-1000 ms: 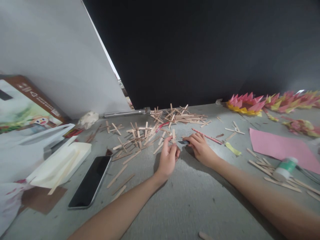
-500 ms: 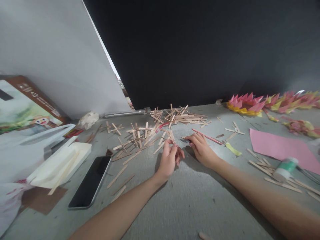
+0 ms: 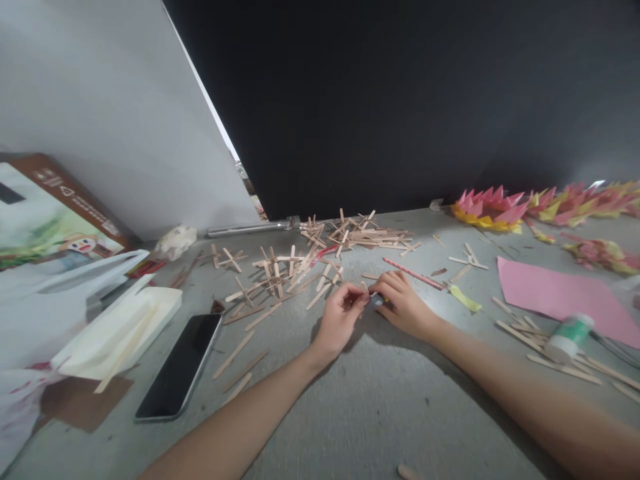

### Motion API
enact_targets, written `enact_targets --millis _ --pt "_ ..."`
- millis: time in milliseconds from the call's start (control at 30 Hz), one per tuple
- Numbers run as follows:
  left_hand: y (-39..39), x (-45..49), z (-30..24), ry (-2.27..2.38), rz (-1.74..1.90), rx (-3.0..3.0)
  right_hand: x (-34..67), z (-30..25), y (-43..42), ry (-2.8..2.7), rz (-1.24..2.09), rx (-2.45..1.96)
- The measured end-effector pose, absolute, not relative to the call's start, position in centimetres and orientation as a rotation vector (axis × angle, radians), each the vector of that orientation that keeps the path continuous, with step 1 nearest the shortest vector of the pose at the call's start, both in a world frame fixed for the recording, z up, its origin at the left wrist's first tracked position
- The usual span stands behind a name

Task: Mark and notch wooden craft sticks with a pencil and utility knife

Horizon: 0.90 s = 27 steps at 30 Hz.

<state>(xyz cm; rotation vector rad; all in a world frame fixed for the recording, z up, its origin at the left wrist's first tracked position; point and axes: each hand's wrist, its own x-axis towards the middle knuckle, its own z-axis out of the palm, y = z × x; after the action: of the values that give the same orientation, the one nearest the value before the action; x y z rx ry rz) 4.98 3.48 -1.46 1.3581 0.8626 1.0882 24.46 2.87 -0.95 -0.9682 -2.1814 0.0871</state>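
My left hand point(image 3: 344, 319) is closed in a pinch on a wooden craft stick point(image 3: 364, 287), of which only a short end shows above the fingertips. Close against it, my right hand point(image 3: 401, 303) curls round a small grey-blue thing point(image 3: 377, 301) with a bit of yellow; its kind cannot be made out. The fingertips of both hands nearly meet above the grey table point(image 3: 380, 413). Just beyond them lies a pile of craft sticks point(image 3: 380, 236), with several sticks joined into crosses point(image 3: 273, 272). A red patterned pencil-like rod point(image 3: 414, 273) rests past my right hand.
To the left are a phone point(image 3: 179, 367), a white tray point(image 3: 165, 303) with a stick across it, and a plastic bag point(image 3: 30, 320). At right lie pink paper point(image 3: 565, 297), a white-green bottle point(image 3: 569, 339), loose sticks and folded paper crowns point(image 3: 493, 208). A dark panel point(image 3: 400, 100) stands behind.
My left hand has lowered its craft stick and moved slightly right, against the right hand's fingertips. The grey-blue thing in my right hand has turned and shows more of its surface.
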Motion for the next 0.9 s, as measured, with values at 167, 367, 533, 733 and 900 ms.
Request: enact_targets --millis 167,367,533,733,900 --pt "3.2 4.9 -1.2 0.829 1.059 1.287 24.7 -1.3 3.0 -2.154 -0.004 -0.963" --pt "2.9 4.7 -1.3 0.745 0.995 1.048 24.8 -0.7 2.4 -2.199 -0.338 -0.997" --pt "2.3 4.6 -0.1 0.791 0.858 1.215 24.9 -0.7 2.1 -2.244 -0.428 -0.991" --pt "2.2 4.5 0.6 0.757 0.841 1.303 25.2 -0.9 2.1 -2.243 -0.3 -1.064" --pt "2.3 4.9 -0.2 0.823 0.929 1.212 25.1 -1.2 2.3 -2.161 -0.194 -1.124"
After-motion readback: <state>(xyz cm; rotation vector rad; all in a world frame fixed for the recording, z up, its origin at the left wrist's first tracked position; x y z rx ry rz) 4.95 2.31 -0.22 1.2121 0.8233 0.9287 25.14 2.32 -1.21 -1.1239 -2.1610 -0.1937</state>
